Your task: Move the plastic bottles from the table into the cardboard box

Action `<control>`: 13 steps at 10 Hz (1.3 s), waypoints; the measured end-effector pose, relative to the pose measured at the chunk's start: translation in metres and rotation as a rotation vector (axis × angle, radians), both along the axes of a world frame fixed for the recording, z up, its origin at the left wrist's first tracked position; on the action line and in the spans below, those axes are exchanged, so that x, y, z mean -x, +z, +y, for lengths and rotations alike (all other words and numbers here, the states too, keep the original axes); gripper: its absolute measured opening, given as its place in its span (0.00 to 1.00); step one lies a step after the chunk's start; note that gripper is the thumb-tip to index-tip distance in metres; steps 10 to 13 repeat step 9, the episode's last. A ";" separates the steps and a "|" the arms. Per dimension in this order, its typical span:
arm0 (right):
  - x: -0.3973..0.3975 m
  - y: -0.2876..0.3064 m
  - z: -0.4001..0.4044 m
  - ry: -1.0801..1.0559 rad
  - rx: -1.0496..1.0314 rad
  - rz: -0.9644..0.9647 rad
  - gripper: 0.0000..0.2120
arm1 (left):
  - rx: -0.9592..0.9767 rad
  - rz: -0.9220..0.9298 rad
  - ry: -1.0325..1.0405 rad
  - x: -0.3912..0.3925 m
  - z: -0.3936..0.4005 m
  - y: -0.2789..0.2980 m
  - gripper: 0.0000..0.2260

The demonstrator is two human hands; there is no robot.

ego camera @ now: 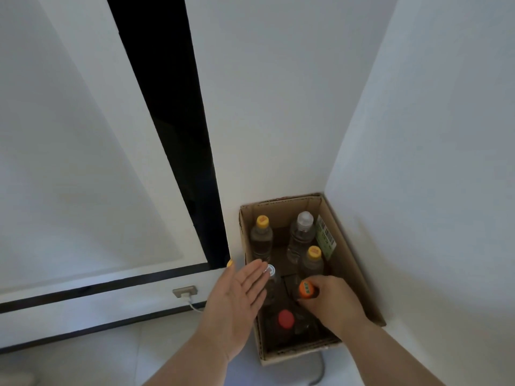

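Head view: the right hand [331, 305] grasps the orange-capped bottle [306, 289] by its neck, long axis upright, inside the cardboard box [359, 277] in the right-hand wall corner. The left hand [237, 299] hovers flat and released over the box's left rim, beside a white-capped bottle [269, 270]. The right hand is thus nearer; setting down appears to need only a short vertical drop among the standing bottles
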State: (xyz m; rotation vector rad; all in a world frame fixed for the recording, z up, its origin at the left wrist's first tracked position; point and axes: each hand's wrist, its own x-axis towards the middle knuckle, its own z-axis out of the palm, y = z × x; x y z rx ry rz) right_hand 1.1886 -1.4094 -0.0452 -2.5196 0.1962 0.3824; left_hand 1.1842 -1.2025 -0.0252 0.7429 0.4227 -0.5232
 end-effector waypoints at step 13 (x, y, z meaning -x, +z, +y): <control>0.001 0.015 0.001 0.104 -0.059 -0.022 0.16 | -0.030 -0.031 0.035 0.005 0.005 -0.007 0.26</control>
